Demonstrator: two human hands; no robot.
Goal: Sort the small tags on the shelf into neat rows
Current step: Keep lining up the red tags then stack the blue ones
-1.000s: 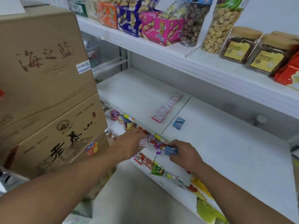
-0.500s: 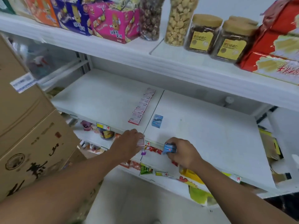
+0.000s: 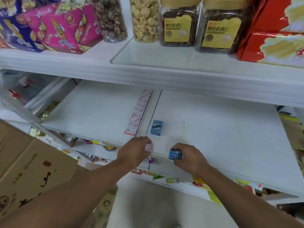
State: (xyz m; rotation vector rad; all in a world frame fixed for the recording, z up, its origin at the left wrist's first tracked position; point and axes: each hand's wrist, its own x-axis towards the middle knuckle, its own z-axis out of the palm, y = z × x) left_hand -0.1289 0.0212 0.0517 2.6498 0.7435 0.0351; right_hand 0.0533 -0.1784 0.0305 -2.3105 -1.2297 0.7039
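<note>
A straight row of several white-and-red tags (image 3: 139, 112) lies on the white shelf (image 3: 213, 129), just left of the dark seam between its two boards. One blue tag (image 3: 156, 127) lies alone right of the seam. My left hand (image 3: 134, 152) sits at the shelf's front edge, fingers closed on a white-and-red tag (image 3: 148, 147). My right hand (image 3: 189, 157) is beside it to the right, gripping a small stack of blue tags (image 3: 175, 154) over the front edge.
Cardboard boxes (image 3: 29, 170) stand close on the left. The upper shelf (image 3: 148, 69) holds snack boxes (image 3: 62, 30), jars (image 3: 178, 22) and red cartons (image 3: 271, 30). A lower shelf with coloured packets (image 3: 202, 185) sits under my hands. More goods stand at the right edge (image 3: 292, 132).
The view has swung up and to the right, so the boxes slid left. Both hands stay at the shelf's front edge, holding the same tags.
</note>
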